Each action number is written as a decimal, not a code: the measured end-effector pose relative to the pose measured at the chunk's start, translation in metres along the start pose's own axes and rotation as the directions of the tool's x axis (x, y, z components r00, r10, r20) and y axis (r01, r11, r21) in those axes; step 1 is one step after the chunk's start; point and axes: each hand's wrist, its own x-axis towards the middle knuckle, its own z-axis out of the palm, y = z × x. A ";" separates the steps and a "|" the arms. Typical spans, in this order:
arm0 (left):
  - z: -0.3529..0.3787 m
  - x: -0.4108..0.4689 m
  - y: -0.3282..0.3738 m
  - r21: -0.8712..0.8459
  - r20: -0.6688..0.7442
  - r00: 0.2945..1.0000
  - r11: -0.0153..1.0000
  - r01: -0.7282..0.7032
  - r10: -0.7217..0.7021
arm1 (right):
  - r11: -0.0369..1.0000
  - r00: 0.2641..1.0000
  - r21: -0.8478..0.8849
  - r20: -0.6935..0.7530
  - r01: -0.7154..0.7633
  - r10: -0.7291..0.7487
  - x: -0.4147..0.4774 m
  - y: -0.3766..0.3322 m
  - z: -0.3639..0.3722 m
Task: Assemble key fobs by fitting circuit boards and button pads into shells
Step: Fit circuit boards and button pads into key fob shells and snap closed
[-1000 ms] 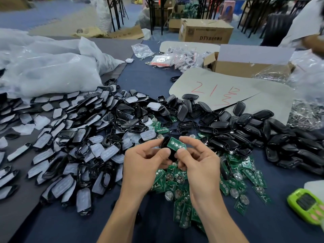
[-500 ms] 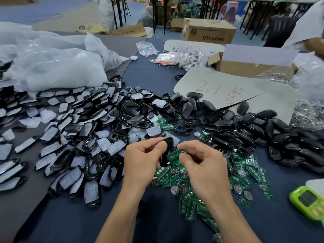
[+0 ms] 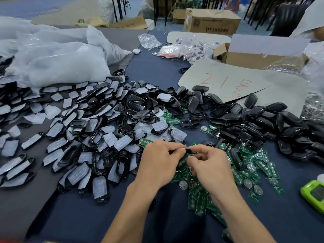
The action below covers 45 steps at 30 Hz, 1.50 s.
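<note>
On my feed I see the left hand (image 3: 157, 162) and the right hand (image 3: 208, 165), both bare. Behind each wrist, the left forearm (image 3: 133, 204) and the right forearm (image 3: 235, 207) are uncovered back to the lower edge of my view. Both are slender with narrow wrists, and the knuckles ridge the backs of the hands.

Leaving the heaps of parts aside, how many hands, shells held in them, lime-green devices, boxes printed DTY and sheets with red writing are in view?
hands (left hand, right hand): 2
black shell held between them: 1
lime-green device: 1
box printed DTY: 1
sheet with red writing: 1
Total: 6
</note>
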 end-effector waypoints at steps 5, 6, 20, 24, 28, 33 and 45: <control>0.002 0.000 -0.004 -0.101 0.052 0.992 0.988 0.121 -0.116 | 0.981 0.995 0.167 0.015 -0.099 0.098 0.007 -0.001 -0.004; 0.001 -0.001 -0.006 -0.209 0.083 0.986 0.965 0.157 -0.143 | 0.963 0.991 0.235 -0.003 -0.129 0.134 0.009 -0.001 -0.005; 0.006 -0.010 -0.007 -0.594 0.029 0.958 0.766 0.246 -0.285 | 0.966 0.984 0.188 -0.077 0.175 -0.163 0.001 -0.018 -0.028; 0.008 -0.014 0.001 -0.689 0.089 0.966 0.685 0.236 -0.244 | 0.975 0.977 0.110 -0.110 0.193 -0.181 -0.001 -0.024 -0.027; 0.011 -0.015 0.001 -0.698 0.090 0.972 0.682 0.218 -0.219 | 0.979 0.977 0.113 -0.144 0.172 -0.155 -0.003 -0.024 -0.025; 0.009 -0.017 0.002 -0.670 0.069 0.977 0.717 0.194 -0.201 | 0.977 0.980 0.140 -0.139 0.160 -0.140 -0.003 -0.027 -0.023; 0.005 -0.017 0.010 -0.676 0.000 0.973 0.716 0.172 -0.233 | 0.974 0.955 0.031 -0.208 0.224 -0.212 0.002 -0.021 -0.015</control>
